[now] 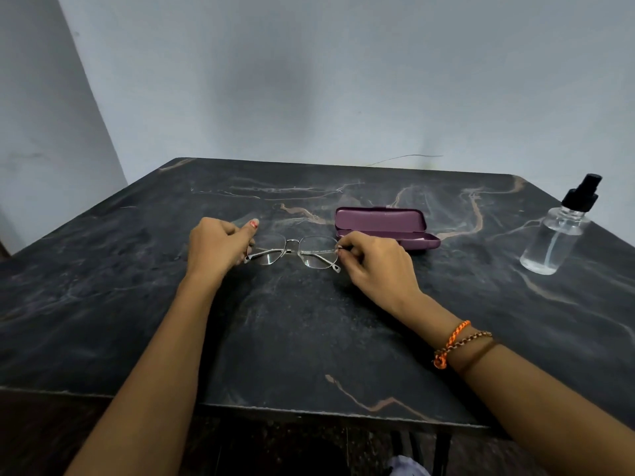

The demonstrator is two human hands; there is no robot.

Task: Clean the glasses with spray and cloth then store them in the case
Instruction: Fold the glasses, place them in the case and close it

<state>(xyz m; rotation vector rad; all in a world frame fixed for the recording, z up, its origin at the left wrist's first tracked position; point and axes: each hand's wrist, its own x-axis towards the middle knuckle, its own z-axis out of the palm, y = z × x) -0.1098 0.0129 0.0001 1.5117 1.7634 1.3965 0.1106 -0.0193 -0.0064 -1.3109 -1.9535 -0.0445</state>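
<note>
Working over the dark marbled surface (309, 338), we are keeping the purple case (386, 228) lying open just behind the glasses. The clear spray bottle (556, 235) is standing upright, well apart at the far right. Our left hand (216, 243) is closing its grip on one end of the glasses (295, 252), our right hand (376, 261) is pinching the other end, and braided bands (460, 341) are circling the right wrist.

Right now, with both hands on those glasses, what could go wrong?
The left hand and right hand pinch the thin glasses at their ends; pulling unevenly might bend the frame. Fingers near the lenses could smudge them. The spray bottle stands far right near the table edge, so a hasty reach might topple it.
</note>
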